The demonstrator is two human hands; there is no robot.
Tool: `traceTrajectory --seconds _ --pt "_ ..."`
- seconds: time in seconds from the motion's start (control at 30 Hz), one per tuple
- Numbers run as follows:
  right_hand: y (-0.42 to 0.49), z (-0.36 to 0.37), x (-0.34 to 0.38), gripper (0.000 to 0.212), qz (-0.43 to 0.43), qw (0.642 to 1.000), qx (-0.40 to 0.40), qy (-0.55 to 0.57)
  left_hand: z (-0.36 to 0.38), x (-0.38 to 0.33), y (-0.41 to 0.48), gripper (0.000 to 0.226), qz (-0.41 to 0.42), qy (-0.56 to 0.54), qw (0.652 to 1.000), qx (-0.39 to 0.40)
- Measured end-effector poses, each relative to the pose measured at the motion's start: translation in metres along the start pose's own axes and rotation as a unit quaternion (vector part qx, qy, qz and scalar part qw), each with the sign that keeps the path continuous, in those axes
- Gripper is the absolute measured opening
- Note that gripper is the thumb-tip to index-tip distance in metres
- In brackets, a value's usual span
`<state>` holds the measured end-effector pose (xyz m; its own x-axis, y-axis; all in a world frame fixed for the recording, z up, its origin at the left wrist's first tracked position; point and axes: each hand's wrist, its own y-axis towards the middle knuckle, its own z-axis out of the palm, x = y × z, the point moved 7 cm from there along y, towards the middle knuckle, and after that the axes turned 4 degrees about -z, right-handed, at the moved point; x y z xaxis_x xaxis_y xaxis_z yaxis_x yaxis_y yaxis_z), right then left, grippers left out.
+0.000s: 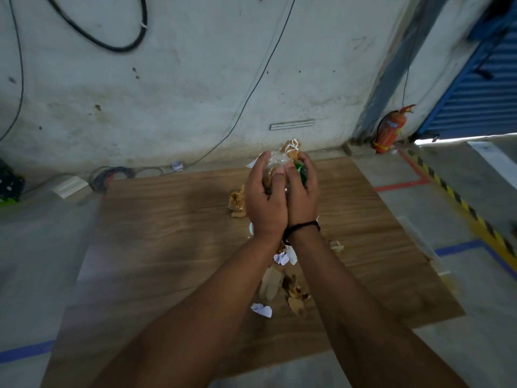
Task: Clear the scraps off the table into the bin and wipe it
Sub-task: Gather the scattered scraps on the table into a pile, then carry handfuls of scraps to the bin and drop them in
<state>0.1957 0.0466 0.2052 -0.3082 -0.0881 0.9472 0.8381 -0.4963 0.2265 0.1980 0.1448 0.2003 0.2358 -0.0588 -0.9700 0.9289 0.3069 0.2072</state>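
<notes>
Head view.

A: Both hands are raised above the brown wood-grain table (173, 247), pressed side by side. The left hand (265, 203) and right hand (303, 191) curl together around a bundle of crumpled clear plastic, tan paper and a green wrapper (282, 161).

B: Grip state?

A: Fingers are wrapped tight on the bundle, with a black cord (303, 226) at the right wrist.

B: Remaining scraps?

A: A tan crumpled wrapper (237, 203) lies just left of the hands. Torn white and brown paper scraps (277, 278) lie scattered on the table between the forearms. No bin is in view.
</notes>
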Motion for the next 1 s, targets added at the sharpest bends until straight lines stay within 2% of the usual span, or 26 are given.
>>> traceTrajectory --seconds 0.3,0.53,0.77,1.0 --pt "-0.017 -0.012 0.041 0.019 -0.018 0.999 -0.038 0.035 0.003 -0.04 -0.017 0.031 0.032 -0.012 0.999 0.033" --pt "-0.033 -0.06 0.081 0.022 -0.055 0.994 -0.09 0.041 0.035 -0.065 -0.056 0.035 0.041 -0.034 0.993 0.101" --pt "-0.057 -0.172 0.119 0.017 -0.073 0.979 -0.185 0.044 0.106 -0.092 -0.143 0.039 0.054 -0.041 0.981 0.183" --pt "-0.096 -0.341 0.16 0.018 -0.095 0.953 -0.285 0.027 0.206 -0.097 -0.284 0.046 0.041 -0.051 0.963 0.26"
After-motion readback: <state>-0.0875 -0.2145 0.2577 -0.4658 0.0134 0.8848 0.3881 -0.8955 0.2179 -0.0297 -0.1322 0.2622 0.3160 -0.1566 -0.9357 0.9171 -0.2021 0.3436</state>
